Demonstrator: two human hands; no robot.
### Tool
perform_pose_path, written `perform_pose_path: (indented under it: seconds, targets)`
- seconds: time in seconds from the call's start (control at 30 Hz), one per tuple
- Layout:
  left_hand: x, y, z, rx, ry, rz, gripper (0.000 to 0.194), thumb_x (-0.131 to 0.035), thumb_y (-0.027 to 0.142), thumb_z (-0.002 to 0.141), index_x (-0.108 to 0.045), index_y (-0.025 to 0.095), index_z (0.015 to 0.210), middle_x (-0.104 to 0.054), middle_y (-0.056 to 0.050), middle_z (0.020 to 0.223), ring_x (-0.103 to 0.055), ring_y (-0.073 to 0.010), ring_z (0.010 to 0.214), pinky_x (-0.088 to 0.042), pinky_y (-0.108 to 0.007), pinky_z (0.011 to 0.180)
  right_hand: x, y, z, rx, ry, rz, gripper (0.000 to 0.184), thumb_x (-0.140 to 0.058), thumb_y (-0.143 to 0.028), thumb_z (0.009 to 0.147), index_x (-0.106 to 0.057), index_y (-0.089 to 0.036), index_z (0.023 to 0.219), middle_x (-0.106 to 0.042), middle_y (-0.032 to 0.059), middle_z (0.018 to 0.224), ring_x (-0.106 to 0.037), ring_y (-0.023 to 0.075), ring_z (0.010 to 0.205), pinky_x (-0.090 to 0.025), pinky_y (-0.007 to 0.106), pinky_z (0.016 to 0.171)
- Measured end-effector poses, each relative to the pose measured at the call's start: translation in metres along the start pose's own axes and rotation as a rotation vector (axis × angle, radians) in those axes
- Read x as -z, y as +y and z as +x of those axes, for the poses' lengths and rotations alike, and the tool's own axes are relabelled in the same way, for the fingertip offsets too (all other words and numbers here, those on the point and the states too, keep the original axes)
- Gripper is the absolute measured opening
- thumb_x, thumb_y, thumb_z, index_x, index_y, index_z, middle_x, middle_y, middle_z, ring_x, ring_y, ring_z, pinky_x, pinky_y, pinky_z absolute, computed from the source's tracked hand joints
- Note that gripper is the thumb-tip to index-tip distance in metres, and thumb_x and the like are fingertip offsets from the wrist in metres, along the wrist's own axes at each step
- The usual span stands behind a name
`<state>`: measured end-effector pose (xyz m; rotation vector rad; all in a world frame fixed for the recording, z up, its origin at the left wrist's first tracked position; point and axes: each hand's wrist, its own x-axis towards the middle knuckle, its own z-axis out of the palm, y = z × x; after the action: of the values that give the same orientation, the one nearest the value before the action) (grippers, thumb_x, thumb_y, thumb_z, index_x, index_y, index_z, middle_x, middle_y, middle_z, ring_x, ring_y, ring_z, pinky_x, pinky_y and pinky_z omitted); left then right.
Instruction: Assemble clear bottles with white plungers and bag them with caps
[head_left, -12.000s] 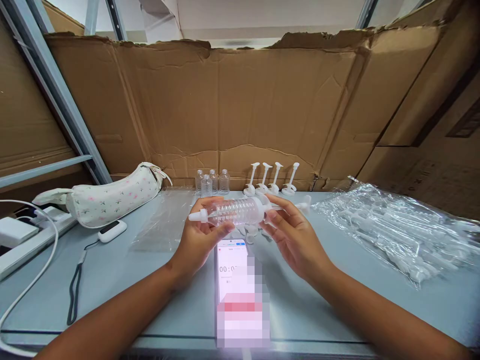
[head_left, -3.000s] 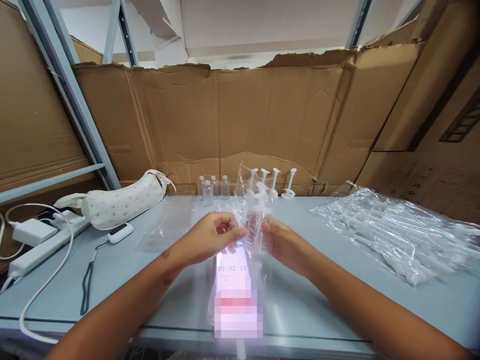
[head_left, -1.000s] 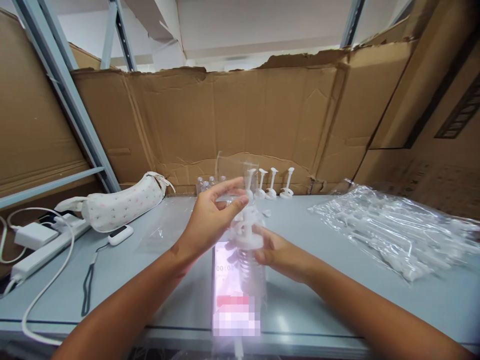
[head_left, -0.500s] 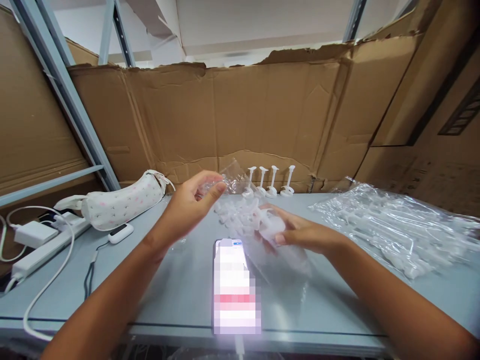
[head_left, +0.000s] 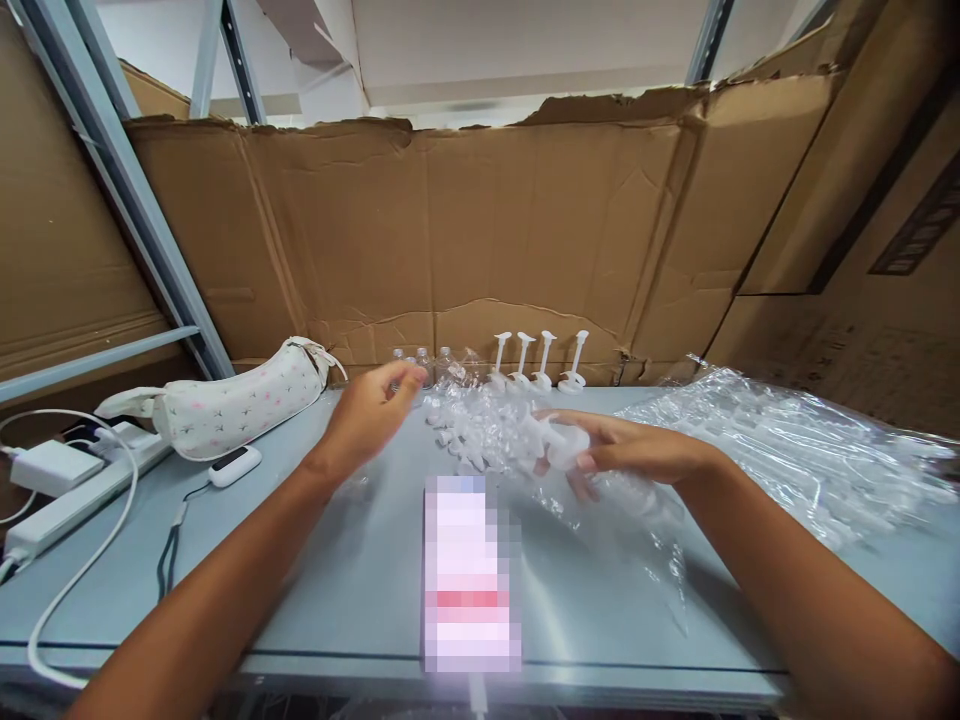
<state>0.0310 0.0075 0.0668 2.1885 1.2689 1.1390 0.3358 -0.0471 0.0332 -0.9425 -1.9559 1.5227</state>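
Note:
My right hand [head_left: 637, 450] is closed around a cloudy white plastic piece [head_left: 559, 440], over a clear plastic bag [head_left: 652, 510] whose crumpled film hangs below the fingers. Left of that hand lies a loose pile of small translucent plastic parts [head_left: 469, 440], partly under the film. My left hand [head_left: 375, 410] is held above the table with its fingers bent and pressed together; what they pinch, if anything, is hidden. Just beyond it, several small clear bottles [head_left: 424, 362] stand by the cardboard. Several white pump-like stands [head_left: 546, 362] are upright in a row behind the pile.
A lit phone [head_left: 465, 580] lies at the front middle with a cable attached. Clear plastic packaging [head_left: 795, 450] spreads over the right side. To the left are a patterned white pouch [head_left: 240, 405], a small white device [head_left: 235, 466] and a power strip [head_left: 82, 505]. Cardboard [head_left: 480, 230] walls the back.
My left hand has drawn left, away from the bag film, uncovering the clear bottles. My right hand has shifted slightly right with the white piece, and the film has dropped lower.

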Motion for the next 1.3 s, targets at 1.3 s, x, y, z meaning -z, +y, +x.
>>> perform_pose_path:
  seconds: [1.3]
  targets:
    - [-0.036, -0.072, -0.017, -0.246, -0.333, 0.214, 0.014, -0.048, 0.025, 0.084, -0.057, 0.02, 0.093, -0.06, -0.005, 0.103, -0.058, -0.0194, 0.088, -0.047, -0.033, 0.082, 0.0, 0.008, 0.01, -0.078, 0.1, -0.085, 0.056, -0.062, -0.039, 0.083, -0.041, -0.022, 0.133, -0.063, 0.0064, 0.107, -0.064, 0.0168, 0.078, -0.051, 0.032, 0.073]
